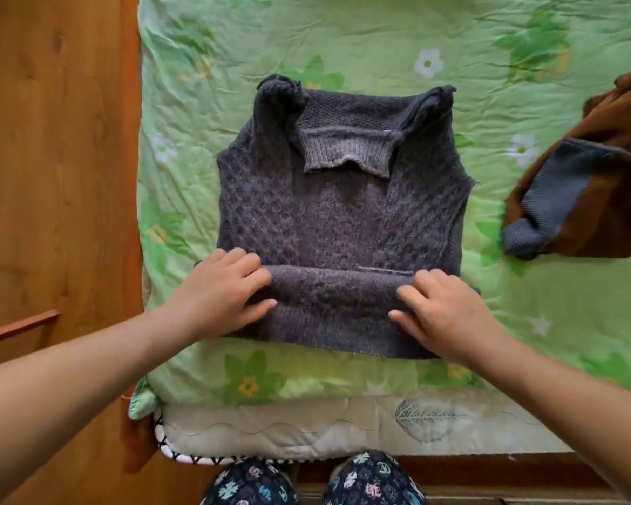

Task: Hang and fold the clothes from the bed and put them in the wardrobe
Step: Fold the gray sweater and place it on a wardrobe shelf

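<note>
We are in a bedroom of a home: a bed (pixel 452 380) fills the view, spread with a crumpled green flowered sheet (pixel 343 38) over a quilted mattress (pixel 288 428) with a leaf stitched into its side, and a wooden panel (pixel 51 140) stands along its left edge. On the sheet lie a grey knitted sweater (pixel 343 220) and a brown garment (pixel 620 169), and we see knees in patterned trousers (pixel 372 479) at the bed's near edge.

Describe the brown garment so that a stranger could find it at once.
Look at the bed with the green flowered sheet. A grey sweater lies in its middle; the brown garment is bunched to the right, apart from the sweater. Only it is brown, with a grey ribbed cuff.
</note>
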